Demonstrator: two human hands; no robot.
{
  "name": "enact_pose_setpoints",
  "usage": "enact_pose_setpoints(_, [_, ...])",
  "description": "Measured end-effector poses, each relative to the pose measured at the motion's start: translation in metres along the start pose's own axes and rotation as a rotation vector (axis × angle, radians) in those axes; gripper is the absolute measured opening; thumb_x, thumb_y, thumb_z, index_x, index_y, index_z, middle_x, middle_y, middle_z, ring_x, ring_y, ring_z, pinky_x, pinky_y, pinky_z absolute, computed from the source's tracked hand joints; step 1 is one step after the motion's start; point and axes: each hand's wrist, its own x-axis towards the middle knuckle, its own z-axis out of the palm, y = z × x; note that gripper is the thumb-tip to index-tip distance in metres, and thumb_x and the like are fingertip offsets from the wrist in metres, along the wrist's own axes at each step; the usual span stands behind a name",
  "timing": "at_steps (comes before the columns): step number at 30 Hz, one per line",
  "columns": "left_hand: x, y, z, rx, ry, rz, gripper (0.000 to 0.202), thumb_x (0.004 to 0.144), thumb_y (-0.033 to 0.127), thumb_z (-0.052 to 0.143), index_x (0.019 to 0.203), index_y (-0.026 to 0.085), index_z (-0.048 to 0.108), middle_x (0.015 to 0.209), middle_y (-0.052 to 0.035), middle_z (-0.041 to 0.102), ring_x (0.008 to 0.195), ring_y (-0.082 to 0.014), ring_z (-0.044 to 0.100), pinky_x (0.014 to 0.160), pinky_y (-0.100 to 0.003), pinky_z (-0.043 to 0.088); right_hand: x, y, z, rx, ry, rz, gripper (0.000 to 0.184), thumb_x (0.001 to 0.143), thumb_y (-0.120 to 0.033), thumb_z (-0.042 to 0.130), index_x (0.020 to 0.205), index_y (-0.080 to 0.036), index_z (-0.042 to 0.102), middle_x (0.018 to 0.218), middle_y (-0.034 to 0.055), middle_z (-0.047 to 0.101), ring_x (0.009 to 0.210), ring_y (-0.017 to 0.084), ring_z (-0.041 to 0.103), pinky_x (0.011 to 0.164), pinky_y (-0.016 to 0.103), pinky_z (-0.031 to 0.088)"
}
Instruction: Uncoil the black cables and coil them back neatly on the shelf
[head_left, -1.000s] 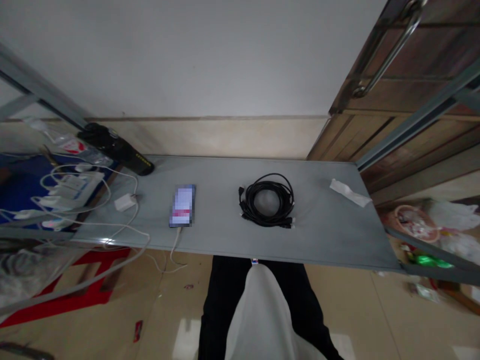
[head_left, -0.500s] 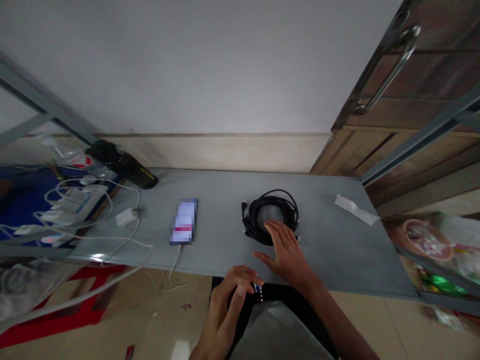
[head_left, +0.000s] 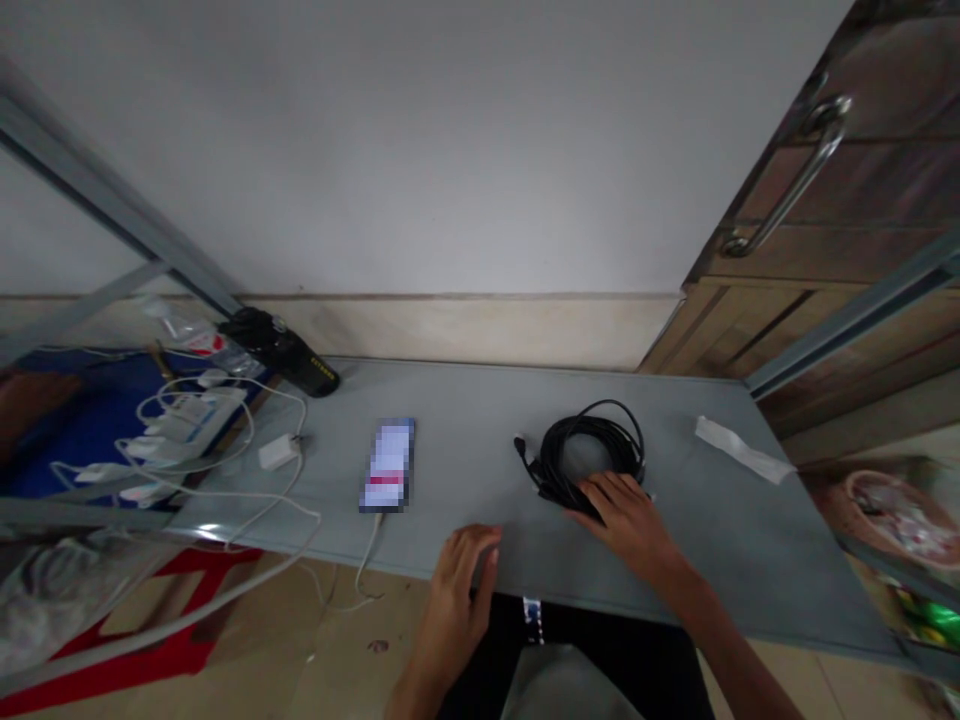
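A coil of black cable (head_left: 551, 455) lies on the grey tabletop (head_left: 465, 430), with a plug end sticking out at its left. My right hand (head_left: 626, 520) is closed on the near right side of the coil, fingers over the loops and thumb at the near edge. Part of the cable is hidden under those fingers. At the table's front edge, left of the coil, my left hand (head_left: 459, 590) holds nothing; its fingers are bent and a gap shows between them and the thumb.
Left of the coil is a phone (head_left: 388, 465) with a white charging cord. A black bottle (head_left: 289, 355), a white adapter (head_left: 279, 452) and a power strip (head_left: 202, 425) with tangled cords occupy the left. A white strip (head_left: 742, 450) lies right. Another person's hand (head_left: 34, 400) shows far left.
My right hand has gone from resting spread over the coil to gripping its near side. The coil sits slightly farther right from the phone. The whole view has shifted a little.
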Motion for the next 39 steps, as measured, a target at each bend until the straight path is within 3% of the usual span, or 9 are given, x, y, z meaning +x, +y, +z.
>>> enact_pose_setpoints(4, [0.011, -0.027, -0.001, 0.104, 0.112, 0.077, 0.029, 0.113, 0.016, 0.058, 0.137, 0.029, 0.067, 0.133, -0.0084, 0.077, 0.126, -0.0249, 0.074, 0.109, -0.043, 0.063, -0.018, 0.030, -0.005, -0.013, 0.024, 0.029, 0.046, 0.117, -0.055, 0.053, 0.127, -0.017, 0.078, 0.115, 0.0145, 0.080, 0.109, 0.032, 0.074, 0.103, 0.049, 0.054])
enact_pose_setpoints(10, [0.024, -0.053, 0.004, 0.265, 0.293, 0.162, 0.031, 0.112, 0.017, 0.061, 0.142, 0.025, 0.064, 0.133, -0.0111, 0.077, 0.125, -0.0275, 0.075, 0.109, -0.047, 0.063, -0.033, 0.048, -0.009, -0.042, 0.117, 0.133, 0.040, 0.113, -0.054, 0.065, 0.122, -0.017, 0.078, 0.113, 0.0134, 0.080, 0.108, 0.033, 0.073, 0.106, 0.051, 0.051])
enact_pose_setpoints(17, [0.024, -0.055, 0.010, 0.314, 0.376, 0.159, 0.026, 0.110, 0.019, 0.065, 0.136, 0.024, 0.066, 0.124, -0.0112, 0.078, 0.116, -0.0291, 0.077, 0.104, -0.048, 0.063, -0.032, 0.043, -0.013, 0.010, 0.160, 0.188, 0.035, 0.110, -0.052, 0.071, 0.121, -0.019, 0.076, 0.113, 0.0120, 0.080, 0.110, 0.032, 0.072, 0.109, 0.051, 0.050])
enact_pose_setpoints(23, [0.024, -0.055, 0.009, 0.311, 0.373, 0.162, 0.022, 0.110, 0.022, 0.064, 0.133, 0.024, 0.067, 0.121, -0.0116, 0.079, 0.113, -0.0285, 0.078, 0.102, -0.047, 0.063, -0.034, 0.044, -0.012, 0.071, 0.191, 0.207, 0.026, 0.117, -0.042, 0.058, 0.118, -0.022, 0.073, 0.110, 0.0119, 0.080, 0.105, 0.030, 0.073, 0.105, 0.050, 0.053])
enact_pose_setpoints(27, [0.023, -0.057, 0.010, 0.308, 0.388, 0.140, 0.020, 0.111, 0.027, 0.064, 0.130, 0.024, 0.067, 0.119, -0.0111, 0.079, 0.111, -0.0285, 0.078, 0.102, -0.046, 0.063, -0.030, 0.049, -0.018, 0.159, 0.296, 0.353, 0.033, 0.118, -0.049, 0.052, 0.110, -0.023, 0.071, 0.102, 0.0128, 0.079, 0.098, 0.031, 0.074, 0.097, 0.049, 0.058])
enact_pose_setpoints(31, [0.022, -0.058, 0.011, 0.288, 0.395, 0.121, 0.020, 0.110, 0.030, 0.064, 0.129, 0.025, 0.068, 0.118, -0.0099, 0.080, 0.110, -0.0298, 0.078, 0.101, -0.047, 0.063, -0.014, 0.059, -0.042, 0.250, 0.391, 0.509, 0.044, 0.117, -0.059, 0.046, 0.095, -0.025, 0.063, 0.084, 0.0086, 0.076, 0.080, 0.028, 0.073, 0.079, 0.042, 0.059])
enact_pose_setpoints(34, [0.022, -0.061, 0.011, 0.279, 0.400, 0.112, 0.019, 0.110, 0.033, 0.064, 0.128, 0.026, 0.069, 0.117, -0.0092, 0.080, 0.110, -0.0302, 0.079, 0.101, -0.047, 0.063, 0.002, 0.063, -0.073, 0.393, 0.487, 0.659, 0.049, 0.116, -0.065, 0.044, 0.089, -0.026, 0.055, 0.068, 0.0000, 0.064, 0.058, 0.019, 0.061, 0.061, 0.033, 0.050])
enact_pose_setpoints(39, [0.022, -0.064, 0.009, 0.231, 0.384, 0.106, 0.022, 0.111, 0.039, 0.063, 0.127, 0.026, 0.071, 0.116, -0.0090, 0.081, 0.109, -0.0300, 0.079, 0.100, -0.048, 0.065, 0.021, 0.046, -0.126, 0.703, 0.769, 0.816, 0.058, 0.107, -0.079, 0.057, 0.086, -0.025, 0.052, 0.069, -0.0053, 0.052, 0.055, 0.013, 0.053, 0.052, 0.027, 0.043])
